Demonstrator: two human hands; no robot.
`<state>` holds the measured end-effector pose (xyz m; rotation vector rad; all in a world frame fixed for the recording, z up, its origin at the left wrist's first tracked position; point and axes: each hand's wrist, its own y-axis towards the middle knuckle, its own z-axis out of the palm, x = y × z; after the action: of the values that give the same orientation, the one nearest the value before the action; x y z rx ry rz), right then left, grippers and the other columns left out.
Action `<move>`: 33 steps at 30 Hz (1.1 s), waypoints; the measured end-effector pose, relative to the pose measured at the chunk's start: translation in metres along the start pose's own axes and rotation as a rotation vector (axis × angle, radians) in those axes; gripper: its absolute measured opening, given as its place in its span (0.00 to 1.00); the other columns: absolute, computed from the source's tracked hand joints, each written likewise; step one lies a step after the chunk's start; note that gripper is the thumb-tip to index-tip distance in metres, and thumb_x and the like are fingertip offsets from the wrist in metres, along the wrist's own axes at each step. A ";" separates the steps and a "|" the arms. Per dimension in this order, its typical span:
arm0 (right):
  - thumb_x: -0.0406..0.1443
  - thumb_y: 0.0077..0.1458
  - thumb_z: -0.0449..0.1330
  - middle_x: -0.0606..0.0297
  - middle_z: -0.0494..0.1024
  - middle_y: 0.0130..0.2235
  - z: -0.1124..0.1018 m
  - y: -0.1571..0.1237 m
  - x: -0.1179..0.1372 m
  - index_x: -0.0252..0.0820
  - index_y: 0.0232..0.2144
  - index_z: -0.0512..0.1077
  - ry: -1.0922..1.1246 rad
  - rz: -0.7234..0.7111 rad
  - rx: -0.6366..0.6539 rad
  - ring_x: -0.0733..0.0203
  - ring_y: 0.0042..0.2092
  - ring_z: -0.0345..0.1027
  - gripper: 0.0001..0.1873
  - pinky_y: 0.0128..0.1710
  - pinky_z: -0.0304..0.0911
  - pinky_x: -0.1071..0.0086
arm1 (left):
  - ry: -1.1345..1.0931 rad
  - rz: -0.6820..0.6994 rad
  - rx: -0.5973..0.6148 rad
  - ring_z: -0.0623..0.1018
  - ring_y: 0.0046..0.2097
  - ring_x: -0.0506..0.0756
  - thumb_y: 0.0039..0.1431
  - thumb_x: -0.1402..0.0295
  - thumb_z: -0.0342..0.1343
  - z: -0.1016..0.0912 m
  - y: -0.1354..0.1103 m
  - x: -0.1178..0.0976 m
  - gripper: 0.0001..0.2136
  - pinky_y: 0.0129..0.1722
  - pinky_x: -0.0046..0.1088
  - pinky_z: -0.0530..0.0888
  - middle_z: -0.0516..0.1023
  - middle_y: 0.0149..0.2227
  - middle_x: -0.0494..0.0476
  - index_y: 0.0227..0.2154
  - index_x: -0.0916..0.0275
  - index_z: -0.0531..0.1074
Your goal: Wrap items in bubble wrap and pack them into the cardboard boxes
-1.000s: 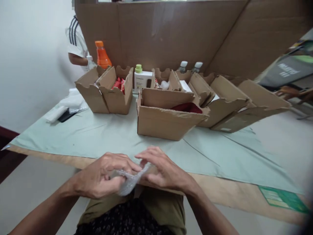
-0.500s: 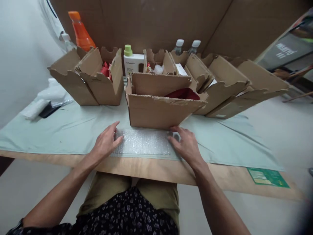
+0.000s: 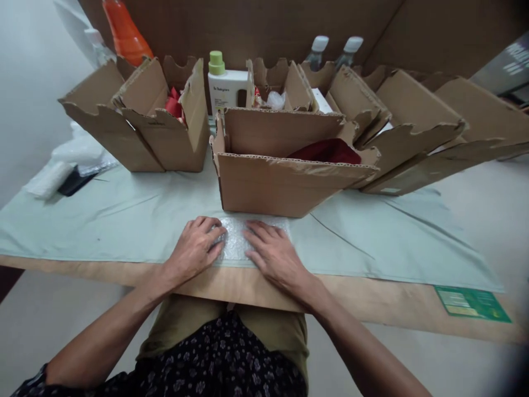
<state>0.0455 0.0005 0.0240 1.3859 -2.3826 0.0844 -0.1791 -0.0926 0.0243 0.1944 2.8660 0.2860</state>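
Note:
A sheet of bubble wrap (image 3: 235, 238) lies flat on the pale green cloth (image 3: 124, 215) at the table's near edge. My left hand (image 3: 195, 249) presses down on its left part with fingers stretched flat. My right hand (image 3: 273, 255) rests flat on its right part, fingers spread. Both hands lie close together, almost touching. Right behind them stands an open cardboard box (image 3: 281, 184) holding something dark red (image 3: 326, 150).
More open cardboard boxes (image 3: 144, 132) line the back, one with red contents. A white bottle with green cap (image 3: 226, 82), an orange bottle (image 3: 124, 33) and two clear bottles (image 3: 318, 49) stand behind. White packets and a black object (image 3: 72, 179) lie at left. A green card (image 3: 471, 303) is at right.
One second ago both hands held crumpled bubble wrap above my lap. They spread it flat on the cloth, then moved inward from its ends to its middle.

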 end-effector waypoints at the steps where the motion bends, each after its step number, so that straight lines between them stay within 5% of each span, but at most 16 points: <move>1: 0.39 0.70 0.53 0.53 0.72 0.65 -0.001 -0.014 -0.013 0.44 0.61 0.72 -0.023 0.060 -0.031 0.43 0.66 0.64 0.21 0.60 0.63 0.45 | 0.002 0.005 0.009 0.74 0.52 0.65 0.65 0.72 0.55 0.000 0.000 0.002 0.11 0.48 0.45 0.73 0.79 0.52 0.64 0.48 0.61 0.77; 5: 0.42 0.71 0.49 0.52 0.77 0.61 -0.018 -0.074 -0.060 0.41 0.57 0.74 -0.159 0.318 -0.213 0.42 0.63 0.68 0.21 0.57 0.64 0.45 | -0.072 0.027 0.040 0.74 0.52 0.65 0.65 0.71 0.55 -0.005 -0.002 0.010 0.10 0.48 0.45 0.74 0.79 0.51 0.64 0.46 0.60 0.78; 8: 0.41 0.69 0.51 0.51 0.82 0.54 -0.029 -0.090 -0.062 0.40 0.50 0.77 -0.199 0.346 -0.313 0.42 0.58 0.73 0.19 0.53 0.66 0.47 | -0.153 -0.001 -0.031 0.74 0.53 0.64 0.66 0.68 0.54 -0.007 -0.001 0.018 0.12 0.51 0.45 0.74 0.78 0.52 0.65 0.48 0.61 0.78; 12: 0.38 0.69 0.52 0.53 0.80 0.56 -0.023 -0.066 -0.031 0.41 0.52 0.77 -0.125 0.200 -0.290 0.44 0.60 0.71 0.17 0.54 0.66 0.49 | -0.049 -0.167 -0.159 0.74 0.54 0.68 0.63 0.66 0.54 -0.009 0.005 0.030 0.16 0.54 0.51 0.73 0.78 0.53 0.70 0.50 0.64 0.77; 15: 0.36 0.68 0.54 0.53 0.77 0.60 -0.014 -0.046 -0.011 0.43 0.54 0.76 -0.073 0.119 -0.182 0.44 0.63 0.68 0.17 0.56 0.65 0.47 | -0.032 -0.251 -0.070 0.77 0.48 0.66 0.59 0.69 0.53 -0.015 0.006 0.032 0.17 0.50 0.48 0.74 0.81 0.42 0.67 0.48 0.66 0.78; 20: 0.37 0.68 0.54 0.54 0.76 0.62 -0.012 -0.044 -0.004 0.43 0.55 0.75 -0.058 0.106 -0.130 0.43 0.65 0.66 0.18 0.58 0.64 0.45 | -0.373 -0.353 0.098 0.75 0.31 0.53 0.58 0.68 0.52 -0.039 -0.019 0.011 0.20 0.35 0.31 0.72 0.76 0.27 0.49 0.52 0.64 0.75; 25: 0.35 0.68 0.54 0.53 0.76 0.62 -0.016 -0.050 0.016 0.44 0.53 0.77 -0.003 0.062 -0.231 0.44 0.65 0.66 0.17 0.59 0.64 0.45 | -0.760 -0.489 0.168 0.71 0.26 0.50 0.60 0.62 0.54 -0.057 -0.059 -0.012 0.24 0.29 0.27 0.70 0.72 0.23 0.44 0.57 0.66 0.71; 29: 0.34 0.68 0.54 0.56 0.78 0.60 -0.007 -0.047 0.036 0.45 0.54 0.76 0.060 -0.028 -0.103 0.48 0.63 0.69 0.17 0.59 0.66 0.48 | -0.953 -0.502 0.271 0.77 0.30 0.52 0.62 0.60 0.55 -0.061 -0.079 -0.021 0.19 0.35 0.30 0.76 0.78 0.27 0.52 0.52 0.64 0.76; 33: 0.33 0.68 0.56 0.57 0.77 0.62 0.004 -0.046 0.036 0.44 0.55 0.77 0.115 -0.051 -0.034 0.48 0.66 0.67 0.17 0.62 0.63 0.46 | -0.886 -0.339 0.260 0.80 0.40 0.54 0.62 0.66 0.56 -0.063 -0.086 -0.027 0.14 0.41 0.31 0.78 0.82 0.40 0.58 0.47 0.62 0.80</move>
<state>0.0672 -0.0536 0.0268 1.3865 -2.2432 0.1064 -0.1787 -0.1919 0.0722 -0.1039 1.9912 -0.2031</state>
